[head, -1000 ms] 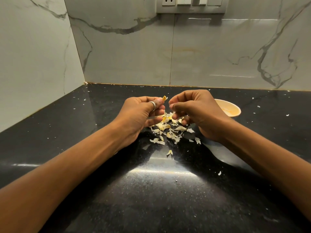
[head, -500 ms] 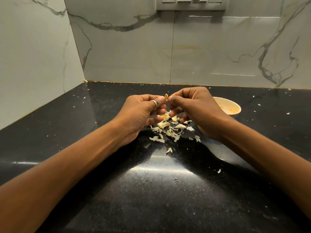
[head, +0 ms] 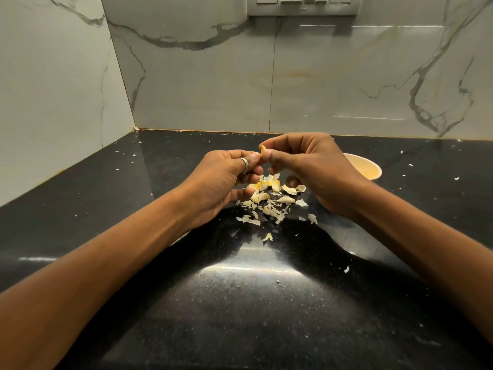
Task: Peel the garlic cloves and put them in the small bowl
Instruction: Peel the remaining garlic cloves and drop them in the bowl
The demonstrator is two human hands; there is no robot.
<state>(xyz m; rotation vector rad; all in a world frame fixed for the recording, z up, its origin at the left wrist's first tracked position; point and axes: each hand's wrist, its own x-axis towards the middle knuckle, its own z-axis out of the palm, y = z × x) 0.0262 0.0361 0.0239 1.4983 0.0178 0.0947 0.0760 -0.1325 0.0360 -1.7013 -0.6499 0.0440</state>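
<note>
A small garlic clove point(head: 263, 151) with a yellowish curl of skin is pinched between the fingertips of both hands above the black counter. My left hand point(head: 225, 180), with a ring on one finger, holds it from the left. My right hand point(head: 310, 166) pinches it from the right, thumb against the clove. Under the hands lies a heap of garlic skins and pieces point(head: 269, 200). The small cream bowl point(head: 369, 168) stands just right of my right hand, partly hidden by it; what it holds I cannot make out.
The black stone counter point(head: 253, 303) meets marble wall tiles at the back and on the left, forming a corner. Tiny white skin flakes are scattered across the counter. A switch and socket panel point(head: 302, 5) sits high on the back wall.
Both hands have closed together on the clove and risen slightly toward the back wall; my right fingertips now touch the clove held by the left.
</note>
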